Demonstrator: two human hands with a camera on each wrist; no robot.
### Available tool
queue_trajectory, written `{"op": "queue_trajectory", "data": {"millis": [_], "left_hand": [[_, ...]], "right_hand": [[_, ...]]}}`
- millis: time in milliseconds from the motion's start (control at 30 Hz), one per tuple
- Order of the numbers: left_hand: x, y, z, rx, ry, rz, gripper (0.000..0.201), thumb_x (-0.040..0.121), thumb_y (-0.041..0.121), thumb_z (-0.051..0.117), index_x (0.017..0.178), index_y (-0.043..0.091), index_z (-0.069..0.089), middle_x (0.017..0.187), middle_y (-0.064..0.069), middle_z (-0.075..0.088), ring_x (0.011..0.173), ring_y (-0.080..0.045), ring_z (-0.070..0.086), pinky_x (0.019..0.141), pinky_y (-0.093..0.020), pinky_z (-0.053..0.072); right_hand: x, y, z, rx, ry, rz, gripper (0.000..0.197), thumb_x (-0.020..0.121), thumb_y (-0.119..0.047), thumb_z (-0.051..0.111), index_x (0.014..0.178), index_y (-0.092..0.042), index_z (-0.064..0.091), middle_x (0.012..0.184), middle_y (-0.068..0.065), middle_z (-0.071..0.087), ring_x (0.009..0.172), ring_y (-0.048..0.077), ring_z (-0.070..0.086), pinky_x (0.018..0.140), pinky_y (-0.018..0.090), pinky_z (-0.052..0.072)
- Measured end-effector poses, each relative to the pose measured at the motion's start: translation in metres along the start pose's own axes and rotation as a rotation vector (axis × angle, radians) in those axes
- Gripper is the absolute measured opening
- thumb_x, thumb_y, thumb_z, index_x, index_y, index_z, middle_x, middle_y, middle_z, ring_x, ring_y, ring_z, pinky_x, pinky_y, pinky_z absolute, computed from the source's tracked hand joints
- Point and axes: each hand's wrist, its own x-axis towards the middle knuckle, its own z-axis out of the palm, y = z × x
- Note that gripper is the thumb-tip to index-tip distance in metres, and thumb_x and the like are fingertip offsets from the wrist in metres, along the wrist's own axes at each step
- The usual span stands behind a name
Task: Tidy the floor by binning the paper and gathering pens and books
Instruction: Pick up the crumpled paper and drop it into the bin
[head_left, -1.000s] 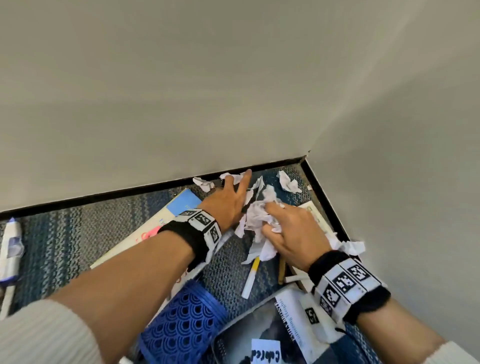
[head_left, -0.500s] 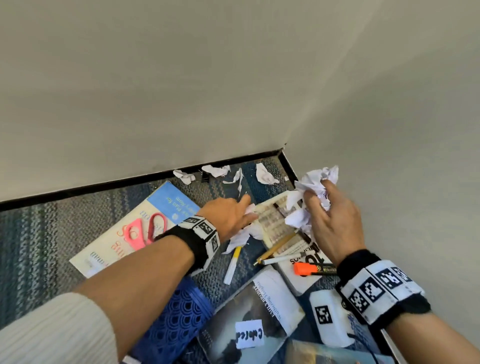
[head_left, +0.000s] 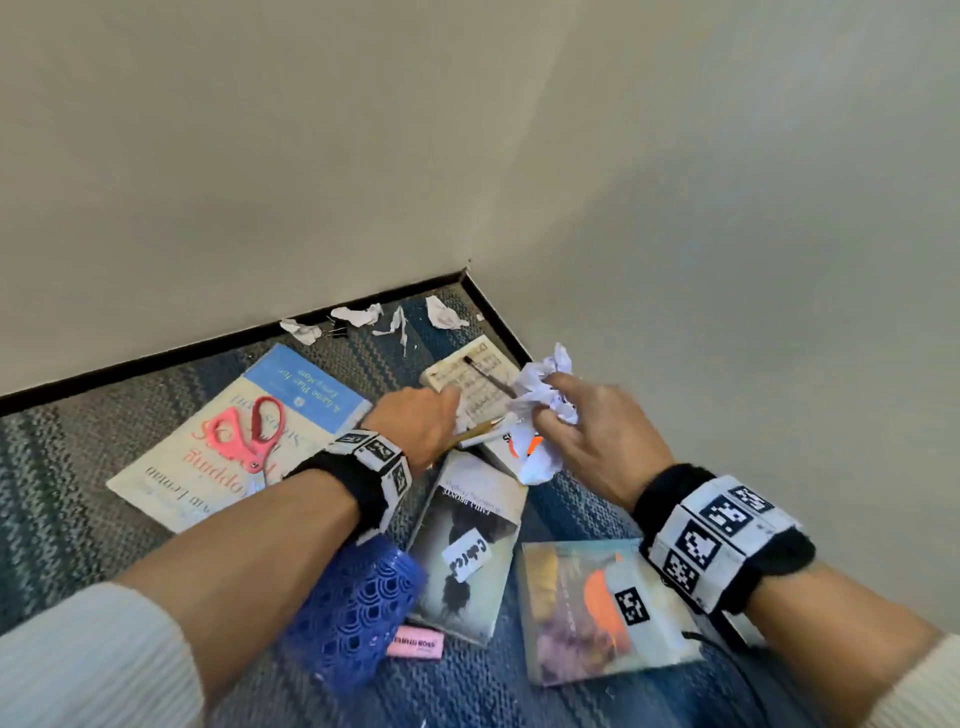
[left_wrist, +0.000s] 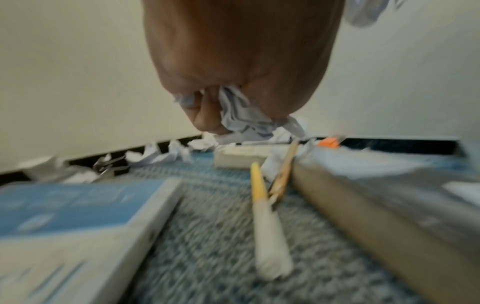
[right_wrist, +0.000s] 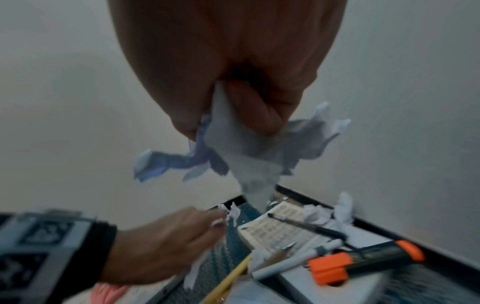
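My right hand (head_left: 556, 410) is raised above the floor and grips a wad of crumpled white paper (head_left: 540, 382); the right wrist view shows that wad (right_wrist: 246, 148) hanging from the closed fingers (right_wrist: 257, 111). My left hand (head_left: 441, 410) is low over the carpet, curled on a smaller paper scrap (left_wrist: 241, 117). Below the hands lie a pencil (head_left: 470, 434), a white pen (head_left: 485, 440) and an orange marker (right_wrist: 363, 261). A black pen (head_left: 488, 376) rests on a small cream book (head_left: 467, 395). More scraps (head_left: 358, 314) lie along the baseboard.
A large blue-and-cream book (head_left: 306, 395) carries pink scissors (head_left: 244, 436). A dark book (head_left: 467, 540) and a colourful book (head_left: 571, 608) lie nearer me. A blue mesh holder (head_left: 358, 608) lies on its side under my left forearm, next to a pink eraser (head_left: 415, 647). Two walls close off the corner.
My right hand has lifted the paper wad off the floor and holds it up. My left hand has drawn back from the wall and curled round a scrap.
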Motion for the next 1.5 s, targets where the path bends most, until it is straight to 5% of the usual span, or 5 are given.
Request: {"op": "queue_trajectory", "data": {"millis": [400,1000,1167,1300,1500], "left_hand": [[-0.077,0.205,-0.107,-0.279,0.121,0.565,0.016,0.095,0.02,0.038,0.086,0.013,0.049,0.091,-0.019,0.063,0.077,-0.038,0.056,0.064,-0.037,0.04],[-0.159,0.467,-0.115,-0.507,0.051,0.713,0.031,0.101,0.037,0.033,0.099,0.011,0.049,0.09,-0.015,0.064,0.08,-0.036,0.06,0.072,-0.042,0.049],[-0.159,0.502,-0.097,-0.481,-0.228,0.659,0.028,0.099,0.035,0.031,0.108,0.009,0.04,0.094,-0.009,0.058,0.089,-0.026,0.059,0.073,-0.036,0.045],[-0.157,0.497,-0.087,-0.04,-0.433,0.694,0.031,0.097,0.019,0.043,0.12,0.001,0.053,0.117,-0.016,0.061,0.104,-0.032,0.059,0.081,-0.035,0.045],[-0.163,0.493,-0.089,0.062,-0.332,0.775,0.023,0.087,0.024,0.061,0.1,0.007,0.067,0.096,-0.01,0.068,0.09,-0.027,0.063,0.081,-0.036,0.055]], "right_hand": [[-0.21,-0.009,-0.143,-0.3,-0.05,0.238,0.03,0.08,-0.04,0.041,0.093,-0.021,0.06,0.065,0.005,0.052,0.064,0.029,0.046,0.061,0.036,0.04],[-0.442,0.147,-0.178,-0.099,0.039,0.329,0.004,0.087,-0.025,0.057,0.091,-0.025,0.058,0.057,-0.01,0.049,0.057,-0.001,0.05,0.055,0.015,0.033],[-0.462,0.19,-0.144,0.009,-0.176,0.442,0.047,0.083,-0.058,0.048,0.122,-0.037,0.031,0.116,-0.001,0.054,0.099,0.016,0.055,0.09,0.037,0.049],[-0.47,0.195,-0.121,-0.17,-0.533,0.409,0.06,0.086,-0.07,0.04,0.127,-0.032,0.018,0.103,0.0,0.047,0.085,0.019,0.053,0.071,0.035,0.045],[-0.463,0.194,-0.125,-0.214,-0.567,0.324,0.092,0.068,-0.087,0.044,0.14,-0.037,0.016,0.119,0.004,0.041,0.089,0.015,0.049,0.08,0.031,0.045]]}}
